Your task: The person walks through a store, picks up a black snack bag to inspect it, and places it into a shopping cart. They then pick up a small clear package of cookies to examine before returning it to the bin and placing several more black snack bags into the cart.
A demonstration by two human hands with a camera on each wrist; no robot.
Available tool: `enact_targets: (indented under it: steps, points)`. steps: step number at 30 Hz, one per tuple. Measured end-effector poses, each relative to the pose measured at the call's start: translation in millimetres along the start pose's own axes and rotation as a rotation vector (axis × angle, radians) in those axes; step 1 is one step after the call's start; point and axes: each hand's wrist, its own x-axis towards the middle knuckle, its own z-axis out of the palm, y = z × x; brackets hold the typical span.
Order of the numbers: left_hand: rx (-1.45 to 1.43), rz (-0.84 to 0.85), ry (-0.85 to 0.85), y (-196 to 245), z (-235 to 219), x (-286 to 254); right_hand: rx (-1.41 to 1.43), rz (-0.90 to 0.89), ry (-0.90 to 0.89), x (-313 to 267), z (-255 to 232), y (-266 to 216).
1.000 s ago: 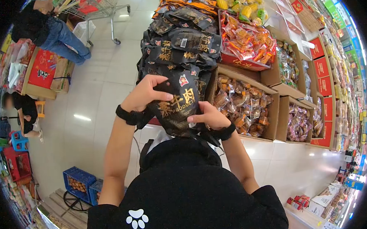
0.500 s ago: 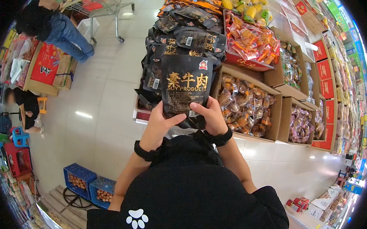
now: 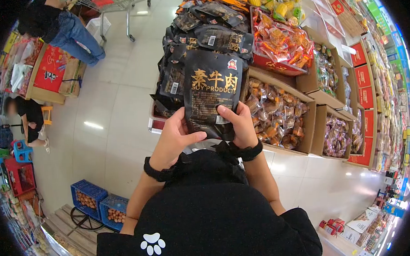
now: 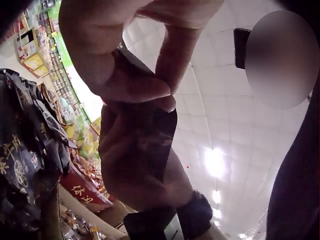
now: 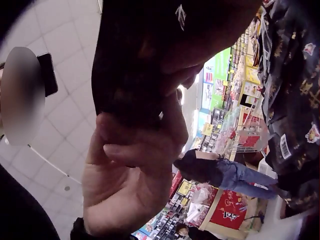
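Note:
A black pouch (image 3: pixel 211 76) with gold lettering and a small red-and-white logo is held upright in front of the chest, its printed face toward the head camera. At its lower left edge my left hand (image 3: pixel 171 139) grips it, thumb across the front. My right hand (image 3: pixel 243 128) pinches the lower right side, thumb lying near a white label. Both hands appear close around the dark pouch in the left wrist view, where its back is in shadow. Behind it, a heap of similar black pouches (image 3: pixel 223 39) fills the display.
Right of the heap stand a red box (image 3: pixel 280 66) of orange packets and a cardboard box (image 3: pixel 303 143) of brown wrapped snacks. A person in jeans (image 3: pixel 77 39) stands by a shopping cart (image 3: pixel 115 7) at upper left. Blue crates (image 3: pixel 88 199) sit on the left.
The pouch, tilted a second ago with my left hand on its upper left, now stands straight. My left hand has shifted down to the lower edge; the pouch has moved slightly right since.

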Motion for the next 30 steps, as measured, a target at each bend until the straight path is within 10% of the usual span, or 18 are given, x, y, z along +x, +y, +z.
enact_targets:
  steps: [30]
  points:
    - [0.366,0.270,-0.024,-2.6,1.5,-12.1,-0.011,-0.119,-0.121,-16.8,-2.2,-19.3]
